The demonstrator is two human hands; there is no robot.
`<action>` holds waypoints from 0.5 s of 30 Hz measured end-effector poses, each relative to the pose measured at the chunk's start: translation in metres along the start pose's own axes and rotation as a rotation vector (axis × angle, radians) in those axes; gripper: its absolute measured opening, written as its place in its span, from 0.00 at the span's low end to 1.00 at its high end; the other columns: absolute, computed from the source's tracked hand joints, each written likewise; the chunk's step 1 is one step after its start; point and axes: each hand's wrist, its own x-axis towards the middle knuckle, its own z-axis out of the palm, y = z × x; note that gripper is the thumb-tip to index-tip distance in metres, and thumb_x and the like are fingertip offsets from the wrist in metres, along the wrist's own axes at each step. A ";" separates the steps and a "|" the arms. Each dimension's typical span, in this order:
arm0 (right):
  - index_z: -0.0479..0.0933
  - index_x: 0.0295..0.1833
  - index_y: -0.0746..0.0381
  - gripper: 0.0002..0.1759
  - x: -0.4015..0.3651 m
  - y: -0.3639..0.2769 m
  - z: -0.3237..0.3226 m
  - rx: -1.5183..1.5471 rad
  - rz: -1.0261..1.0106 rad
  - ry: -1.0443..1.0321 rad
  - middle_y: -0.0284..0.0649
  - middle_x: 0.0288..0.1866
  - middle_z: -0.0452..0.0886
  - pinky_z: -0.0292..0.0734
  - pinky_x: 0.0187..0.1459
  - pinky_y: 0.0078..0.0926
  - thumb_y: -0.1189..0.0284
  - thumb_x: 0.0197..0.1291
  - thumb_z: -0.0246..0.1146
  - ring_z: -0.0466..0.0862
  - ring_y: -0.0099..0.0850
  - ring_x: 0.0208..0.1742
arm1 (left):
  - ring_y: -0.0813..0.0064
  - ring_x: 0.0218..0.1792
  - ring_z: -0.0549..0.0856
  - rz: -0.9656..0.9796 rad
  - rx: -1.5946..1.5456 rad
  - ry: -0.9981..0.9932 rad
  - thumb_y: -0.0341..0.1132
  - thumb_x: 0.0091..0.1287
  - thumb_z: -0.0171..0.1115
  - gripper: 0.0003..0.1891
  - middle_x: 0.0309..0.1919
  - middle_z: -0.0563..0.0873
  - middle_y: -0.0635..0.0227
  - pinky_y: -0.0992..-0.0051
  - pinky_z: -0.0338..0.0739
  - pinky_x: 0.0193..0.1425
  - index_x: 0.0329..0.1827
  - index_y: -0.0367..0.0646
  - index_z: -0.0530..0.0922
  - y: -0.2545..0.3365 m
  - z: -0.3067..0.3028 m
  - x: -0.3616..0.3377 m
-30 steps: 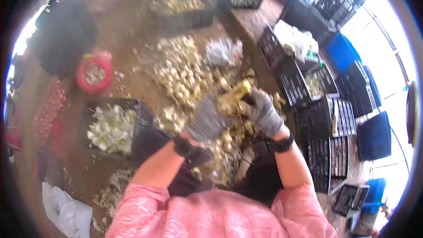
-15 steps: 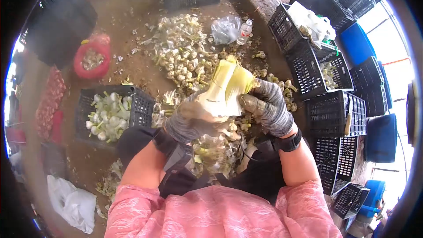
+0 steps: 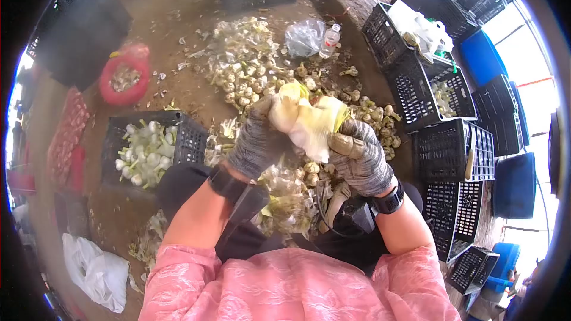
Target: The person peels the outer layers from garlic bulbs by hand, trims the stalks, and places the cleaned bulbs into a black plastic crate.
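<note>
Both hands are closed on one garlic bulb. From my remote seat I see the left hand, in a grey glove, wrapped tight over the bulb's top left. The right hand, gloved too, grips from the lower right with fingers curled into loose pale-yellow husk. Neither hand has any gap showing.

I see the bulb held up in the air over the near edge of the pile, a wide heap of unpeeled garlic and torn skins on the dirt floor.

Left of the pile sits a crate of white, trimmed bulbs. Further left of the pile lies a red bag with more garlic inside. At the pile's far right edge, a clear bag and a bottle touch each other. Right of the pile stand black crates in a curved row, some holding scraps. Near and well left of the pile, a white bag lies crumpled. A watch circles the right wrist.
</note>
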 end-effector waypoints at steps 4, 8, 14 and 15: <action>0.72 0.51 0.67 0.16 0.004 0.003 -0.008 0.447 0.094 0.071 0.40 0.46 0.78 0.71 0.50 0.21 0.74 0.57 0.57 0.77 0.26 0.47 | 0.73 0.51 0.76 0.104 0.575 -0.079 0.56 0.58 0.58 0.31 0.50 0.76 0.68 0.73 0.75 0.50 0.59 0.46 0.66 0.008 -0.009 0.004; 0.68 0.54 0.70 0.21 0.003 0.011 -0.019 0.080 0.060 0.007 0.45 0.49 0.77 0.74 0.51 0.31 0.72 0.55 0.56 0.78 0.33 0.50 | 0.68 0.46 0.80 0.426 0.468 0.030 0.38 0.58 0.60 0.28 0.52 0.76 0.59 0.69 0.77 0.50 0.60 0.37 0.65 -0.007 -0.004 -0.006; 0.67 0.54 0.69 0.21 0.001 0.020 -0.037 0.859 0.199 0.095 0.46 0.48 0.76 0.74 0.52 0.34 0.70 0.56 0.55 0.78 0.37 0.48 | 0.63 0.34 0.82 -0.093 -0.086 -0.381 0.49 0.51 0.64 0.33 0.45 0.78 0.59 0.68 0.79 0.29 0.58 0.41 0.66 -0.004 -0.035 -0.005; 0.69 0.52 0.70 0.20 0.002 0.017 -0.037 1.022 0.185 0.096 0.45 0.44 0.78 0.75 0.49 0.32 0.68 0.57 0.56 0.79 0.36 0.42 | 0.68 0.34 0.80 -0.217 -0.470 -0.552 0.44 0.50 0.67 0.32 0.44 0.79 0.65 0.71 0.78 0.29 0.57 0.45 0.67 -0.005 -0.035 -0.007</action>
